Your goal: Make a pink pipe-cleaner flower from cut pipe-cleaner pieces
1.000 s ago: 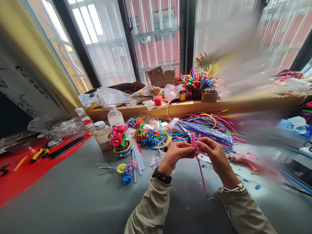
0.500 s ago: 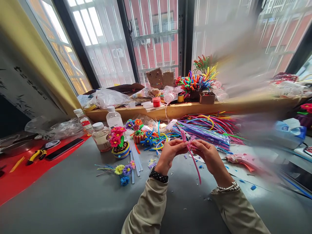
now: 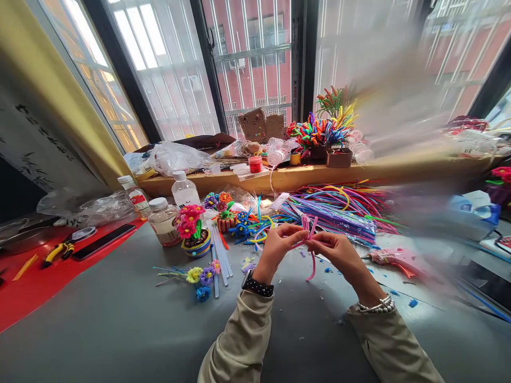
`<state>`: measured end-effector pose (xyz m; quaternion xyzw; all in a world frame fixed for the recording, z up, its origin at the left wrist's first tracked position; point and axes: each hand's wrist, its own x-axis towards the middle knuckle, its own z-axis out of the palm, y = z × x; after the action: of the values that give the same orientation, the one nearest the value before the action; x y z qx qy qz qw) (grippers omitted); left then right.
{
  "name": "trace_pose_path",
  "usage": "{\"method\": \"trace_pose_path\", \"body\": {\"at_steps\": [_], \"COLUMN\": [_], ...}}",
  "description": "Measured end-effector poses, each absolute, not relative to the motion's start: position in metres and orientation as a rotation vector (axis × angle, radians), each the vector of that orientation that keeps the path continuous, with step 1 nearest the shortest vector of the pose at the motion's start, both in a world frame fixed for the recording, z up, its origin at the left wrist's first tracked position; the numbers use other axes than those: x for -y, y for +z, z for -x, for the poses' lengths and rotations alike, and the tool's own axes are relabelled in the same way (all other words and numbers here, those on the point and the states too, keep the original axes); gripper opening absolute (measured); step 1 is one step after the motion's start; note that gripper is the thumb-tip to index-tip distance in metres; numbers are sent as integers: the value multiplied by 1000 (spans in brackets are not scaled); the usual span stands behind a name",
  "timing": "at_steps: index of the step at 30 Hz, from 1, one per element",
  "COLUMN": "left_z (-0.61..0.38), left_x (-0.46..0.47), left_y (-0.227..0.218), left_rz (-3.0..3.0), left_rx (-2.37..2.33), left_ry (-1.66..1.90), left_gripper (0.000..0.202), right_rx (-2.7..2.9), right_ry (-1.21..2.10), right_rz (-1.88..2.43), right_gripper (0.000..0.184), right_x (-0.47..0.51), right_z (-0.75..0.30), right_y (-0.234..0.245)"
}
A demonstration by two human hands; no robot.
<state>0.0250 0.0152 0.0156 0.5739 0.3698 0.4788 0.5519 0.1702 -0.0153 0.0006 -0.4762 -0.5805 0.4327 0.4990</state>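
Pink pipe cleaners (image 3: 312, 266) are bent into loops above my fingers, with one end curving down below them. My left hand (image 3: 278, 250) pinches the bundle from the left, thumb against fingertips. From the right, my right hand (image 3: 338, 254) grips the same pipe cleaners close to the left fingertips. Both hands are raised over the grey table, and the fingers hide the crossing point of the strands. Behind them lies a plastic-wrapped pack of pipe cleaners (image 3: 335, 215).
Left of my hands stand a pot of pink pipe-cleaner flowers (image 3: 195, 234) and a bottle (image 3: 163, 223). Small finished flowers (image 3: 206, 275) lie beside clear glue sticks (image 3: 222, 255). A pink glue gun (image 3: 393, 258) rests at right. Pliers (image 3: 59, 252) and a phone (image 3: 104, 242) are far left.
The long pink end that hung down to the right is now shorter and curls below my fingers. Loops above the fingers have spread apart, and my right hand has shifted slightly down.
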Motion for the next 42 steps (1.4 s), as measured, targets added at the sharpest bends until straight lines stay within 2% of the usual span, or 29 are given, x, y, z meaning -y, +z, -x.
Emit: {"method": "trace_pose_path", "body": {"at_steps": [10,18,25,42], "left_z": [-27,-28,-29,-33], "left_x": [-14,-14,-13,-19], "left_y": [15,16,19,8], "left_rz": [-1380,-1199,-1187,-812], "left_rx": [-821,-760,-779,-638], "left_ry": [1133,1136,1141,1120], "left_gripper": [18,20,22,12], "right_rx": [1388,1312,1424,946], "right_ry": [1123,1046,1043,1067], "right_rz": [1128,1140,1127,981], "right_gripper": [23,26,21,19], "right_x": [16,14,16,12], "right_z": [-172,-170,-169,-157], "right_y": [3,-1,1,-5]}}
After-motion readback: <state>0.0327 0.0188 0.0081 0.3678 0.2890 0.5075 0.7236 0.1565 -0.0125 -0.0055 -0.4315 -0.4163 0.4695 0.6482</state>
